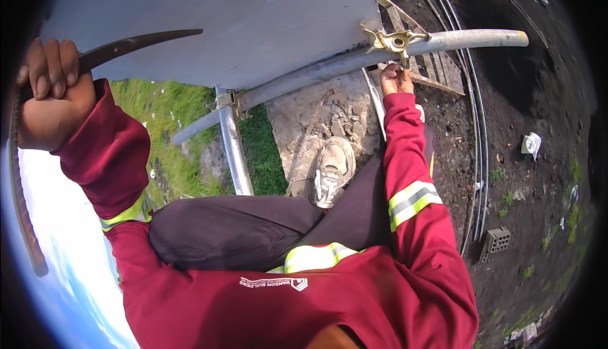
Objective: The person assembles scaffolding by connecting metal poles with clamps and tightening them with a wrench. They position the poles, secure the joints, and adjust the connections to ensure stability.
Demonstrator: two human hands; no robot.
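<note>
My left hand [54, 93] is raised at the far left, its fingers wrapped round a dark tapered steel bar [136, 45] whose narrow end points right. A rusty ribbed rod [22, 191] runs down from beside this fist; I cannot tell whether it is joined to the bar. A brass-coloured scaffold coupler [396, 41] sits around a grey scaffold tube [468, 39], its flap and bolt standing out. Under the coupler, my right hand [397, 81] has its fingertips closed on the coupler's lower bolt end. The palm side is partly hidden.
A large grey panel [221, 20] lies behind the tube. Another coupler [224, 100] joins an upright tube [234, 146]. My shoe [334, 168] is near broken concrete [339, 108]. Long pipes [474, 115], a wooden frame [453, 74] and a hollow block [496, 241] lie right.
</note>
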